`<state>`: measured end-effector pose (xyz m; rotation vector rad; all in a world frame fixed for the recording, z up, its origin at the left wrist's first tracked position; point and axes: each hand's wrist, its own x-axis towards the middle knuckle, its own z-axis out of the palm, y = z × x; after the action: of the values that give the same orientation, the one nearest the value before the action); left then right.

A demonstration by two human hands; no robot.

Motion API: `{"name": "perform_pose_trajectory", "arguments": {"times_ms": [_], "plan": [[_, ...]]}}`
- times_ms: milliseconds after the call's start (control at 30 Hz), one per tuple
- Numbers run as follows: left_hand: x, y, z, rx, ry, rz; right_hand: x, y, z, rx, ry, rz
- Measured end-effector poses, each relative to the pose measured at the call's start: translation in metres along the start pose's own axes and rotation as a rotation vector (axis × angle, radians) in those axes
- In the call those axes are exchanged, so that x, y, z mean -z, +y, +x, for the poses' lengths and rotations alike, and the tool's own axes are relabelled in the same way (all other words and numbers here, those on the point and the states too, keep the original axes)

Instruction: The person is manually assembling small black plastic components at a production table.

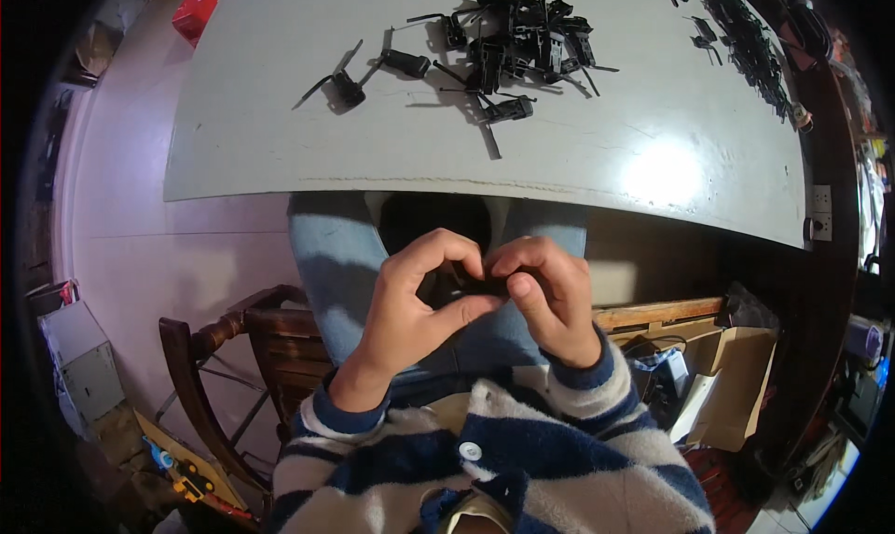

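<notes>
Left hand [403, 301] and right hand [559, 301] clamp a small dark part [493, 287] between their fingers; it is mostly hidden; best brace one end, work the other gently.

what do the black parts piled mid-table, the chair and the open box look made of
Black parts: probably moulded plastic, given the uniform black and dull sheen; some metal can't be ruled out.
Chair: wood, seemingly varnished, with glossy brown slats.
Open box: likely cardboard, matte tan with thin flat panels.
</notes>
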<state>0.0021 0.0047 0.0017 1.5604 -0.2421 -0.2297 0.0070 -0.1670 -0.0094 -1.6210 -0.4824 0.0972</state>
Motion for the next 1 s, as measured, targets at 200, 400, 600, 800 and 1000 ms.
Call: {"name": "perform_pose_trajectory", "arguments": {"times_ms": [200,400,600,800,1000], "plan": [[-0.013,-0.005,-0.004,-0.187,0.167,0.13,-0.015,-0.006,-0.005,0.01,0.213,-0.081],[-0.025,-0.008,-0.006,-0.216,0.244,0.109,-0.027,-0.005,-0.007,0.125,0.372,-0.186],[-0.026,-0.018,-0.01,-0.221,0.241,-0.027,-0.037,-0.008,-0.013,0.157,0.423,-0.298],[-0.004,-0.036,-0.003,-0.042,0.237,0.115,-0.027,0.002,0.026,0.162,0.215,-0.663],[0.01,-0.047,-0.017,-0.122,0.3,0.657,-0.067,0.018,0.123,0.262,0.102,-0.791]]}}
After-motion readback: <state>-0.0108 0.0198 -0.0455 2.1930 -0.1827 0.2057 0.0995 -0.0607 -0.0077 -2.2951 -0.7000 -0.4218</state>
